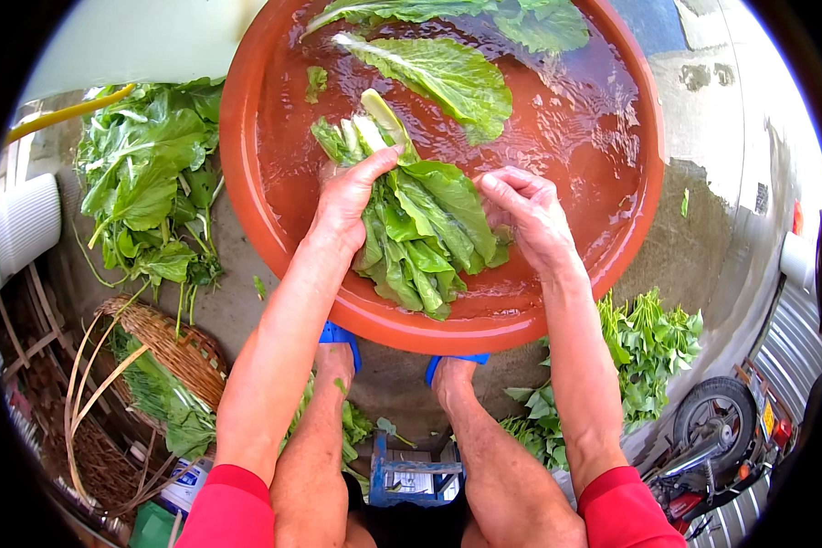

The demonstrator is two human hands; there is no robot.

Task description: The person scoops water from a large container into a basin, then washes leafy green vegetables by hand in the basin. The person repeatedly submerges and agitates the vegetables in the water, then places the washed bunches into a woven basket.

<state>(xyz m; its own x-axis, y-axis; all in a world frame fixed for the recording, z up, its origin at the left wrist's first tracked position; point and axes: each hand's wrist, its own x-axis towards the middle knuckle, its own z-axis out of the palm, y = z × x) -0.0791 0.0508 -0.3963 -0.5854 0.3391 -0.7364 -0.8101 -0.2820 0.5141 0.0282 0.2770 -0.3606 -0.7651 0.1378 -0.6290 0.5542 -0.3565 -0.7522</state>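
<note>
A large red-brown plastic basin [250, 198] of water stands before me. My left hand [349, 192] grips a bunch of leafy greens [425, 233] near its pale stalks, thumb on top; the leaves hang towards the basin's near rim. To the right of the bunch is my right hand [524, 205], its fingers curled and thumb close to the forefinger, beside the leaf edge. Whether anything is pinched there cannot be told. A loose broad leaf [445, 75] floats beyond the bunch, with more leaves [541, 24] at the far side and a small scrap [316, 83] on the left.
Piled greens [157, 171] lie on the floor left of the basin, above a wicker basket [171, 349] holding more greens. Leafy bundles [647, 349] lie at the right. Near my legs is a blue stool [418, 468]. A motorcycle [716, 431] stands at lower right.
</note>
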